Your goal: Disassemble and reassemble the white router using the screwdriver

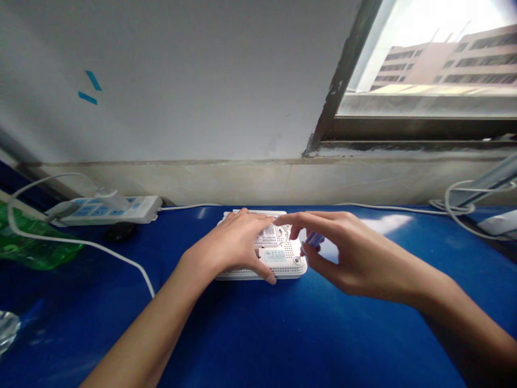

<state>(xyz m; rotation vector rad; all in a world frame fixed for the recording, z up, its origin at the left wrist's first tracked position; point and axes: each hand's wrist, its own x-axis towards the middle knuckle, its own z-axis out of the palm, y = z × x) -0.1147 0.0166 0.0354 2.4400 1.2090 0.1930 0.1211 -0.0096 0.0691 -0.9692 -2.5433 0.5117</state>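
Observation:
A white plastic box (290, 249) with vent holes and printed labels, like a router turned underside up, lies on the blue tabletop. My left hand (238, 237) spans its left part, thumb over the near edge and fingers toward the far edge, holding it. At its right end is my right hand (335, 242), with the index finger reaching over the box. The curled fingers of that hand hold a small purple object (314, 238), mostly hidden, so its kind cannot be made out.
A white power strip (141, 209) with a plugged-in adapter stands at the left by the wall, and a black round object (120, 231) lies before it. Green plastic bottles (44, 250) are at far left. White cables (388, 209) run along the wall; a window is upper right.

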